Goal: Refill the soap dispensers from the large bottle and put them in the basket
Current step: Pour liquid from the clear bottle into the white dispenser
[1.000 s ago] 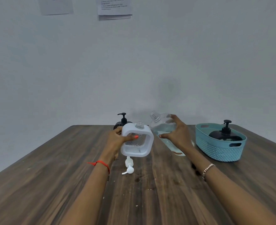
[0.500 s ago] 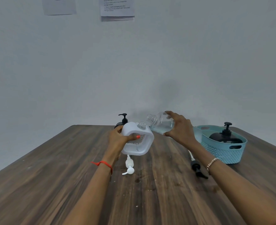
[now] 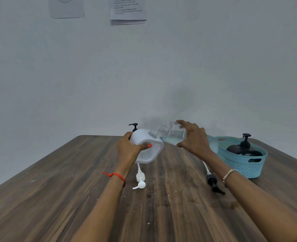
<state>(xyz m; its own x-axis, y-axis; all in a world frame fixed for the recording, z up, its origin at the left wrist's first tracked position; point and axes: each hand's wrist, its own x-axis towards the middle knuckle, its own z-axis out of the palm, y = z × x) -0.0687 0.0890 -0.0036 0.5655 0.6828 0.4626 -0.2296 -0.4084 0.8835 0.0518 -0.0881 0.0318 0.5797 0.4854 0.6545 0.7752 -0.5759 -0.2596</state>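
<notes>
Left hand gripping white dispenser, right hand grasping tilted large bottle just beside

So on the dark wood-grain table: the white square ring-shaped plastic dispenser sits mid-table, held up off the surface by the left hand. Right beside it, the clear large plastic bottle is tipped in the right hand, neck toward the dispenser's opening. A white pump head lies below the dispenser, a black pump head to its right. The teal woven plastic basket sits near the right edge with a black round pump dispenser in it. Another black pump top pokes up behind the white dispenser, by the far edge.
</notes>
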